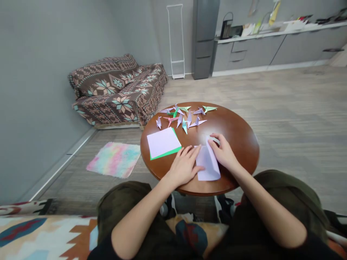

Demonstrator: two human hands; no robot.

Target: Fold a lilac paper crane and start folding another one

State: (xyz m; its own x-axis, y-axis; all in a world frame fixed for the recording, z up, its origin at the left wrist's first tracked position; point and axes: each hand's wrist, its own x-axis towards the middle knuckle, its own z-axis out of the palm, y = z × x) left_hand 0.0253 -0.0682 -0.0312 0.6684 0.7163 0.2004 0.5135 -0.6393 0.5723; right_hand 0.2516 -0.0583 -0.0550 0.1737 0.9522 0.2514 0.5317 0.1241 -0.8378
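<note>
A lavender sheet of paper lies near the front edge of the round brown table, its right side lifted and curled over toward the left. My right hand pinches the upper corner of that raised side between thumb and fingers. Flat on the table, my left hand has its fingers stretched out and touches the sheet's left edge. To the left of it rests a stack of lavender sheets with green paper showing beneath. Several folded paper cranes in lavender, green, pink and blue stand at the table's far side.
Beyond the table is a sofa under a patterned cover. A pastel rug lies on the floor at left. A white rack, a grey fridge and kitchen cabinets line the back wall.
</note>
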